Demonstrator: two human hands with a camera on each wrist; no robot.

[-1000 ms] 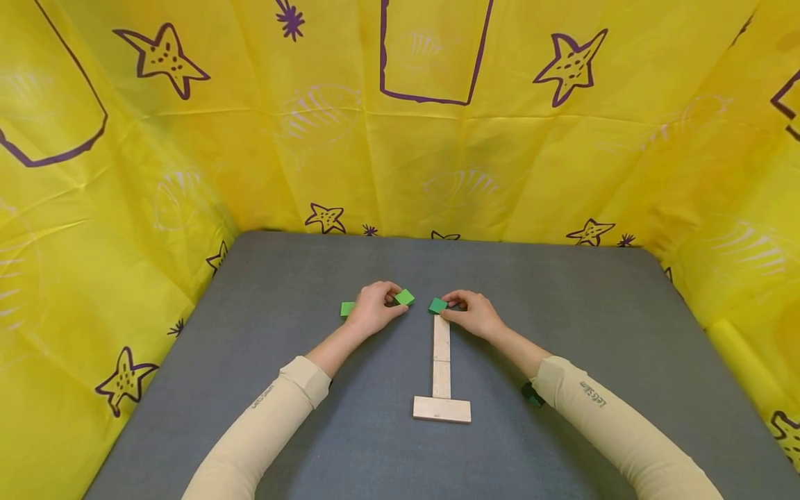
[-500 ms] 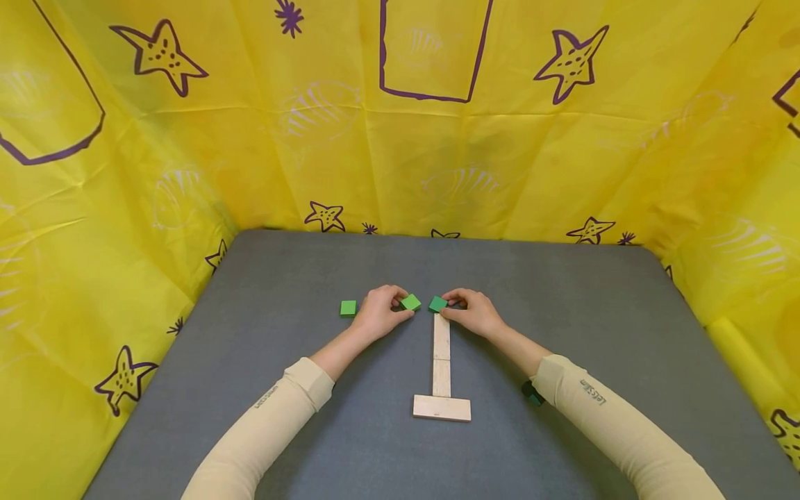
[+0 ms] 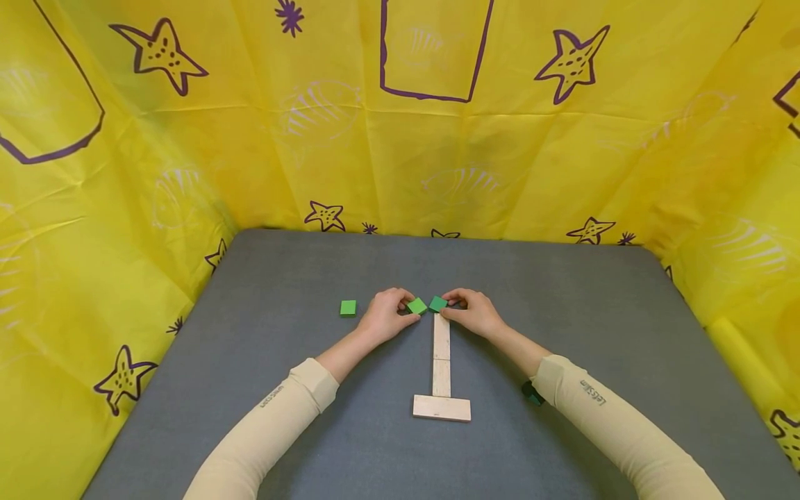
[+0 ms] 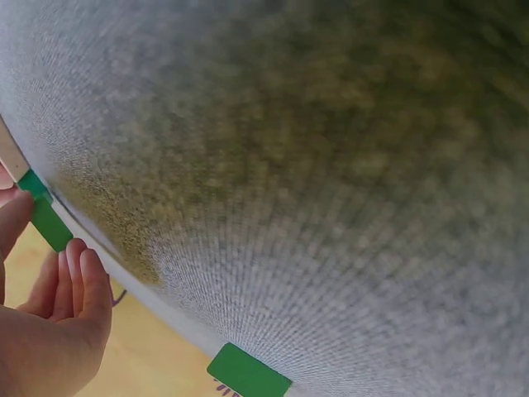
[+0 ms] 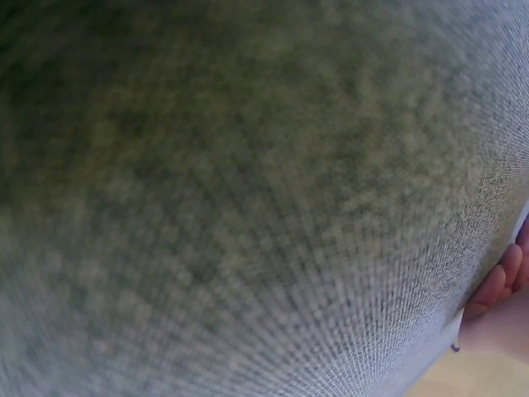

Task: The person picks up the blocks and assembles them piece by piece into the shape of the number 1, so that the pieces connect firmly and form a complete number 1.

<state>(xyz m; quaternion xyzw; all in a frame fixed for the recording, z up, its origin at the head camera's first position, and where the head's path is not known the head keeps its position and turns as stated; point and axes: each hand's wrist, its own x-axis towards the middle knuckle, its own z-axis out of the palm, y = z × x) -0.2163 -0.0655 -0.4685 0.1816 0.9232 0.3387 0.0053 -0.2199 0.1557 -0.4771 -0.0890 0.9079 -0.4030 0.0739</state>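
Two pale wooden blocks (image 3: 441, 355) lie end to end on the grey table (image 3: 281, 278), with a wider wooden block (image 3: 441, 408) across their near end. My right hand (image 3: 476, 312) pinches a dark green square block (image 3: 438, 303) at the far tip of the wooden strip. My left hand (image 3: 389, 316) pinches a lighter green square block (image 3: 417, 305) right beside it, corner to corner. In the left wrist view that light green block (image 4: 51, 224) shows past my fingers (image 4: 83, 273). The right wrist view shows only blurred table and fingertips (image 5: 496, 285).
Another green square block (image 3: 348, 307) lies alone on the table left of my left hand, also seen as a green block (image 4: 248, 374) in the left wrist view. A small dark object (image 3: 532, 394) sits under my right forearm. Yellow star-printed sheeting (image 3: 400, 125) walls the table.
My left hand has slid the light green block rightward until it meets the dark green block. The right hand has stayed put on its block.
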